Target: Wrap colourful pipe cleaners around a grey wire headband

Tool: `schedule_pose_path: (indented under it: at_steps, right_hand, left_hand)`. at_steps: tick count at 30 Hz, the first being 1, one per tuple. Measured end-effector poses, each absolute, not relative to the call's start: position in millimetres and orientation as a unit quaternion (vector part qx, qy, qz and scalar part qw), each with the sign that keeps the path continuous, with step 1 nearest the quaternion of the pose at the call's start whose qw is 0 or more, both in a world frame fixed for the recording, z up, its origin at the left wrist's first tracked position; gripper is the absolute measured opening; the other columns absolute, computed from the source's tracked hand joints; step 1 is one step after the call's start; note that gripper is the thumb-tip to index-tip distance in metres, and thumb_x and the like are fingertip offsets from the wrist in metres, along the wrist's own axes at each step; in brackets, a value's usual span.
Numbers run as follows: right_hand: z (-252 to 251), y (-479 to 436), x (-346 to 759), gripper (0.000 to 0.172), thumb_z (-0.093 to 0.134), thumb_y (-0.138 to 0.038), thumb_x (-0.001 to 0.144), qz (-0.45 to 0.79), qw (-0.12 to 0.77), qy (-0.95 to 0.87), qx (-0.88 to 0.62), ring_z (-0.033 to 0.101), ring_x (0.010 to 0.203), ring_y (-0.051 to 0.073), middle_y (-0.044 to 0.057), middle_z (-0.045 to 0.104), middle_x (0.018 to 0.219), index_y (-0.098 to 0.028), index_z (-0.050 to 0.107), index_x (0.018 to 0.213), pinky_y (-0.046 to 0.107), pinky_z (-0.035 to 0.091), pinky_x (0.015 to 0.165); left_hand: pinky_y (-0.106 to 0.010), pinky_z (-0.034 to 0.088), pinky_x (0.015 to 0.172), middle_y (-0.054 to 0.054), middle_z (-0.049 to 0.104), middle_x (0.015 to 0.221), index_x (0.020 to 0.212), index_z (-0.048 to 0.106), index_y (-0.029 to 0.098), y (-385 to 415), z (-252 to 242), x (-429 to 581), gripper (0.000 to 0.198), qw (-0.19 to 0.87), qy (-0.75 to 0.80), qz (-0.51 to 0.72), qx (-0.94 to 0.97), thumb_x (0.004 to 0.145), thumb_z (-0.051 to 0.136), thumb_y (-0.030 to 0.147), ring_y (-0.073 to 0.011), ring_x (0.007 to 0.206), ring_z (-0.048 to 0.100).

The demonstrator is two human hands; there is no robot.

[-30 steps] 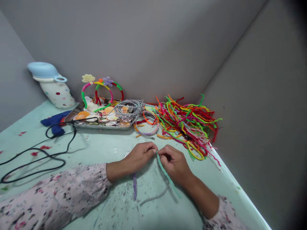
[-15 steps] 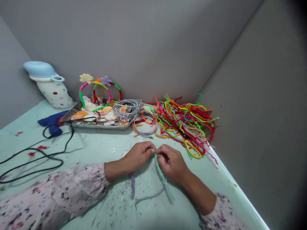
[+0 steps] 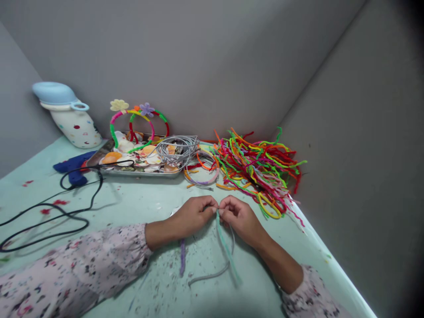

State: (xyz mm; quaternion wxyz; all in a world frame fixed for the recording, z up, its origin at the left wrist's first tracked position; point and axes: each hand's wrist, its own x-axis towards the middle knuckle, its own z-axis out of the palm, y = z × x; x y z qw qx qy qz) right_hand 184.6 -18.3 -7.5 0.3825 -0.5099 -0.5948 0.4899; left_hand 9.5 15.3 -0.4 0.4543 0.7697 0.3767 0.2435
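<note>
My left hand and my right hand meet fingertip to fingertip above the table, both closed in a pinch. A mint-green pipe cleaner hangs down from the point where the fingertips meet. Beside it a grey wire drops from under my right fingers and curves to the left on the table. How wire and pipe cleaner join is hidden by the fingers. A purple pipe cleaner shows below my left wrist, its upper end hidden.
Behind my hands are a metal tray of shells, two flower-topped hoops, a coil of grey wire and a heap of colourful pipe cleaners. To the left are a blue glue gun, its black cord and a bottle.
My right fingers have shifted slightly around the pinch point. More of the grey wire now shows beneath my right hand, and the mint-green pipe cleaner's lower end has swung slightly.
</note>
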Motion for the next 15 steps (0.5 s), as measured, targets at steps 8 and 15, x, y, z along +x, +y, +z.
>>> schedule_pose_path:
  at_steps: [8, 15]
  right_hand:
    - [-4.7, -16.9, 186.5, 0.007, 0.056, -0.026, 0.08, 0.507, 0.364, -0.599, -0.502, 0.048, 0.05, 0.009, -0.006, 0.054, 0.059, -0.02, 0.052, 0.08, 0.021, 0.038, 0.05]
    - [-6.3, -16.1, 187.0, 0.007, 0.054, -0.024, 0.08, 0.514, 0.362, -0.601, -0.494, 0.047, 0.05, 0.009, -0.006, 0.053, 0.057, -0.02, 0.05, 0.078, 0.021, 0.038, 0.05]
  left_hand:
    - [-0.024, 0.039, 0.068, -0.002, 0.064, 0.08, 0.086, 0.063, 0.015, 15.1, -2.5, 9.1, 0.024, 0.449, 0.374, 0.235, 0.777, 0.085, 0.042, 0.025, -0.0152, 0.075, 0.055]
    - [-0.023, 0.039, 0.066, -0.001, 0.065, 0.079, 0.086, 0.063, 0.015, 15.0, -1.3, 9.5, 0.023, 0.446, 0.378, 0.23, 0.778, 0.084, 0.042, 0.025, -0.0146, 0.073, 0.054]
